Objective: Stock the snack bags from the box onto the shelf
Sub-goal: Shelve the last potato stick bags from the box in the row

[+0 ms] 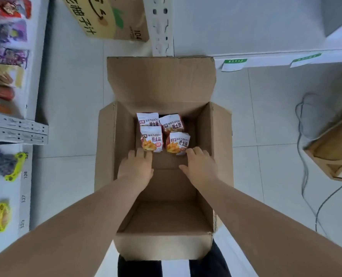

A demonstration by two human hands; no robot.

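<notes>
An open cardboard box stands on the floor below me. Several white-and-red WATUDOU snack bags lie at its far end, another near bag to the right. My left hand reaches into the box, fingers extended, fingertips at the lower edge of the near left bag. My right hand reaches in beside it, fingers extended at the lower edge of the near right bag. Neither hand holds a bag. The shelf with packaged snacks runs along the left edge.
A yellow-printed carton sits on the floor beyond the box next to a white perforated upright. A white shelf edge with green labels lies at right. Cables and a wooden frame are on the right.
</notes>
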